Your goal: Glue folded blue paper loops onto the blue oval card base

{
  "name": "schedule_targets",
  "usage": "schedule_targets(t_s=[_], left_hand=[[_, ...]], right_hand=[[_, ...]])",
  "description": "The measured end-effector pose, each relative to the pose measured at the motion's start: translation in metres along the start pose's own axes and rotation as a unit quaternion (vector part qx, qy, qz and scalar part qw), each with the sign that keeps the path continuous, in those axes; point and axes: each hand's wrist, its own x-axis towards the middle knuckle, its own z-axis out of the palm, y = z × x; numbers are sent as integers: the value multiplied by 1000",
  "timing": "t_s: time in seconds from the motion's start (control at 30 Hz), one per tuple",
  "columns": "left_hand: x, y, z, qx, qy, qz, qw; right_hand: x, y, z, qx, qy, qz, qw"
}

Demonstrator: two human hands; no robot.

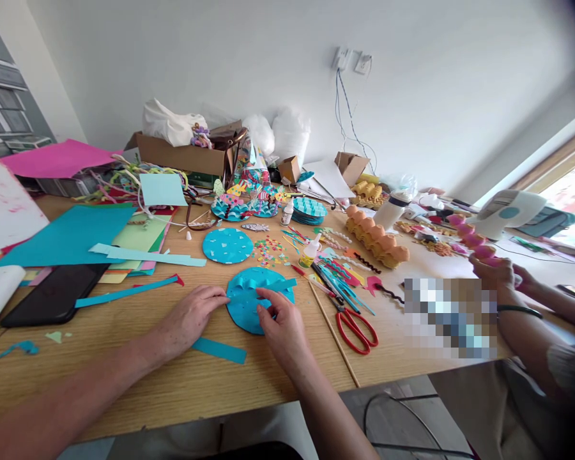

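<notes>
A blue paper disc [245, 319] lies on the wooden table, with a blue paper strip [282, 285] arched in waves across its upper part. At the disc's left edge is my left hand [194, 319], its fingers pressed together on the strip's end. My right hand [282, 316] rests over the disc's right side, thumb and forefinger apart, touching the strip. Below the disc, a loose blue strip [223, 351] lies partly beside my left hand. Another blue disc [227, 245] with pale paper bits sits just behind.
Red-handled scissors [357, 330] and a wooden stick [334, 332] lie to the right, near a glue bottle [309, 251]. A phone [55, 297] and coloured paper [71, 233] are at left. At far right, a person's hands [498, 275] hold a pink egg-carton strip [474, 239].
</notes>
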Motion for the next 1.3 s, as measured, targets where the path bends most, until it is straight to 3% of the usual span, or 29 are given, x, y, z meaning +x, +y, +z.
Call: schedule_targets(t_s=[0.4,0.73,1.0,1.3], left_hand=[[0,-3,5,-7,-16,-3,1000],[13,1,-16,-140,-52,-136,979],[33,19,-25,-208,-72,-225,949],[56,24,-20,-321,-178,-258,894]], right_hand=[[-3,-4,0,-17,-1,-11,1000],[-3,-7,-2,-20,-14,-11,1000],[-2,2,4,69,-17,20,997],[-4,-3,4,101,-26,19,994]])
